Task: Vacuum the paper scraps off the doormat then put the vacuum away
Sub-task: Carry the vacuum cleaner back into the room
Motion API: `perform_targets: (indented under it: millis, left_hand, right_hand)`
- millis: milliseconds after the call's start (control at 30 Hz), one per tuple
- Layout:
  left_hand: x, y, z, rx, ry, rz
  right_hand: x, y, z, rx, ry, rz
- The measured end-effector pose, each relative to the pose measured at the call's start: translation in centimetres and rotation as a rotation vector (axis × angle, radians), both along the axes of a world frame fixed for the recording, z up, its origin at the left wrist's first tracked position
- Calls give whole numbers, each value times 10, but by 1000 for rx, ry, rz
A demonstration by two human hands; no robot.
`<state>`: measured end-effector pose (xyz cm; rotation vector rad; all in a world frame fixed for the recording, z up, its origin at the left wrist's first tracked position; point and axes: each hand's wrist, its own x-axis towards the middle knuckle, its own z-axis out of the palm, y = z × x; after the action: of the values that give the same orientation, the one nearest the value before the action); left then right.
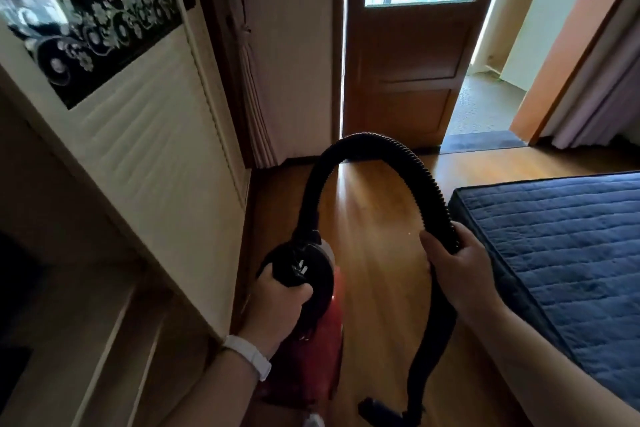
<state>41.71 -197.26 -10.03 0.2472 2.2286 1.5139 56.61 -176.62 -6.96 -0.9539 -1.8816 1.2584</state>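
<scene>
I carry a red canister vacuum (311, 350) with a black top above the wooden floor. My left hand (277, 305) grips the black carrying handle on its top. A black ribbed hose (367, 140) arches up from the vacuum and comes down to my right hand (457, 267), which is closed around it. Below that hand the hose hangs down to a dark nozzle (377, 409) near the floor. A dark doormat (481, 141) lies at the threshold of the open door, far ahead. I cannot see paper scraps on it.
A white wardrobe (145, 135) with a black floral panel stands close on the left. A blue quilted mattress (561, 253) lies on the floor at the right. A wooden door (412, 62) stands ahead, with the balcony opening to its right. Wooden floor (374, 211) runs between wardrobe and mattress.
</scene>
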Motion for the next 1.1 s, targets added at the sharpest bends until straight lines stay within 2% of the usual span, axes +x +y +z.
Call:
perform_targets:
  millis: [167,433,800,1100]
  left_hand:
    - [-92,78,7,-23,42,-106]
    - [-182,189,30,-14,121,-222]
    - [-267,386,13,-45,32,-242]
    - [-343,542,23,-59,66,-223]
  right_hand:
    - [-58,54,20,44,-12,-146]
    - [-125,141,29,98,-23,-271]
    - [-224,337,-18,-100,60,-274]
    - [-300,496,2,-113,57,-245]
